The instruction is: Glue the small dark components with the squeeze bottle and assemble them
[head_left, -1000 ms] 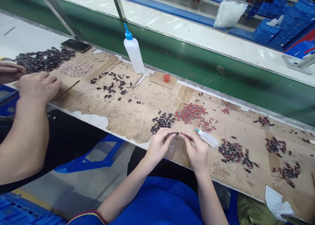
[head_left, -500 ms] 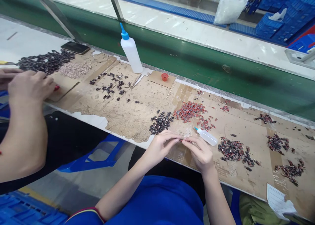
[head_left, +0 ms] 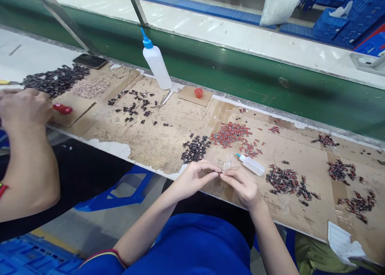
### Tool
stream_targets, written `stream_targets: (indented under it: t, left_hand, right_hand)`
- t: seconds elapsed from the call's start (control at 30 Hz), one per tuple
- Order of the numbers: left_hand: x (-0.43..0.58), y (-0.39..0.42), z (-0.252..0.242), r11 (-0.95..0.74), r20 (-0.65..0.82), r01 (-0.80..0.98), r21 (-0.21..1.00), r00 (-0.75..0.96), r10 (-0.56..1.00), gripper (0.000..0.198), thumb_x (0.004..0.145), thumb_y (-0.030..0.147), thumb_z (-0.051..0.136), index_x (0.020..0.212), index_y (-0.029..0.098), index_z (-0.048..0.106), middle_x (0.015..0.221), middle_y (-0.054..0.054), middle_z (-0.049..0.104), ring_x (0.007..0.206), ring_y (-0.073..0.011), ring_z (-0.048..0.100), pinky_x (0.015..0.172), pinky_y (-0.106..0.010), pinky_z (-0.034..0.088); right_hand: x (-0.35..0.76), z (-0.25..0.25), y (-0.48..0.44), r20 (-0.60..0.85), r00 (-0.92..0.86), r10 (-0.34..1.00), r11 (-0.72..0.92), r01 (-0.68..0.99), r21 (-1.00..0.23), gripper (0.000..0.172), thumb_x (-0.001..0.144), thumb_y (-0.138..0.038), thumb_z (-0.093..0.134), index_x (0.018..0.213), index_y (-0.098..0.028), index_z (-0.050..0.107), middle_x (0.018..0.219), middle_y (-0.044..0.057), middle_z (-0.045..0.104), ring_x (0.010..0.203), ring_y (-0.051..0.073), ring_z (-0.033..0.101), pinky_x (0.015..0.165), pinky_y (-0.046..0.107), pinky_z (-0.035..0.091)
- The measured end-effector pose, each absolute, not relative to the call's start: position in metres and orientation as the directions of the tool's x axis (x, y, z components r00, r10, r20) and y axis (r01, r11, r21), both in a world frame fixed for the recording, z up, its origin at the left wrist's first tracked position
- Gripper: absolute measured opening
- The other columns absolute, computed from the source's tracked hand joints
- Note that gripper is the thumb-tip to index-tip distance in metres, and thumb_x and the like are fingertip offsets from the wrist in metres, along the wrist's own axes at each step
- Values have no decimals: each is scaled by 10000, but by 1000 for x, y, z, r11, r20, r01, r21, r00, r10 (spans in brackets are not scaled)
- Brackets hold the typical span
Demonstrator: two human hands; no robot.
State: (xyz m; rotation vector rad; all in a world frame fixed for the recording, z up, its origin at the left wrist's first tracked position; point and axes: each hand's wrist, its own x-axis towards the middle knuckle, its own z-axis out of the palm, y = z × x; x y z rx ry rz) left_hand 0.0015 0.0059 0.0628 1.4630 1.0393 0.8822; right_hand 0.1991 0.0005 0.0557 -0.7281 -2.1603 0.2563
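My left hand (head_left: 194, 180) and my right hand (head_left: 242, 185) meet fingertip to fingertip at the near edge of the cardboard-covered bench (head_left: 168, 138). Both pinch a tiny dark part (head_left: 221, 173) between them. Just beyond my left hand lies a heap of small black parts (head_left: 195, 147). A pile of red parts (head_left: 230, 133) lies further back. A small clear dropper bottle (head_left: 252, 165) lies on its side right beside my right hand. Right of it sits a heap of joined red-and-black pieces (head_left: 284, 180).
A co-worker's hand (head_left: 22, 108) works at the far left near a red object (head_left: 62, 108), a dark heap (head_left: 55, 79) and a phone (head_left: 90, 61). A tall white squeeze bottle (head_left: 155, 64) and a red cap (head_left: 198, 92) stand at the back. A green conveyor (head_left: 240, 74) runs behind.
My hands have closed together, the fingertips now touching over the small part. The co-worker's hand has shifted left, uncovering the red object. The view has drifted slightly.
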Motion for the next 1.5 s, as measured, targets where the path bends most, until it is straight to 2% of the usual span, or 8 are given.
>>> stream_targets:
  t: [0.57,0.73,0.87,0.97,1.13,1.3,1.43,1.5]
  left_hand:
    - [7,9,57,10,-59,161,987,307,950,134,792,232,649,842,166,755,866,-67,776,845,-205,715,846,-332,549]
    - [15,8,46,89,-114,96,991,299,947,139,783,237,641,825,142,734,825,-70,769,783,-198,711,771,-314,563]
    - [21,2,50,23,-46,110,994,214,976,120,799,220,634,842,157,727,858,-67,753,842,-193,690,816,-312,540]
    - [24,-4,57,-78,44,173,982,193,980,109,830,209,620,869,175,716,880,-66,733,889,-189,665,845,-311,520]
    - [34,-11,60,-157,110,217,963,214,971,173,885,237,581,1045,191,629,953,-71,713,956,-198,652,894,-333,488]
    - [36,-8,53,-223,120,313,923,317,941,344,882,286,615,1209,216,531,991,-66,727,1080,-238,615,1003,-415,392]
    - [18,8,42,-283,218,588,758,181,959,133,883,210,588,985,252,663,1004,-60,730,1111,-289,569,1034,-535,268]
    - [5,18,36,-238,273,695,678,63,960,153,884,177,568,920,260,691,962,-70,733,1088,-308,556,1023,-565,232]
  right_hand:
    - [201,54,5,621,-585,521,848,440,-296,223,906,-69,530,983,-193,699,800,73,707,803,186,677,698,317,598]
    - [201,45,2,583,-399,708,706,387,-593,168,909,-149,566,937,-195,725,821,77,727,766,171,695,678,300,606]
    - [194,42,-12,323,-130,937,346,248,-905,113,827,-257,688,914,-205,739,875,75,754,773,188,724,683,309,626]
    - [187,42,-21,168,67,984,157,139,-978,131,786,-276,715,878,-189,747,837,71,763,706,188,728,662,309,633]
    - [184,44,-25,95,174,980,82,83,-993,179,726,-295,762,865,-183,745,798,60,756,656,175,713,652,304,627]
    - [213,46,-29,164,284,945,98,234,-967,155,725,-322,758,795,-186,734,803,63,744,718,202,709,691,343,613]
    - [259,49,-36,320,581,748,-18,500,-866,229,776,-372,710,883,-169,724,860,90,727,769,225,690,780,420,578]
    - [274,52,-37,456,561,691,-77,684,-725,250,799,-385,690,914,-166,725,934,117,720,872,261,669,887,499,517]
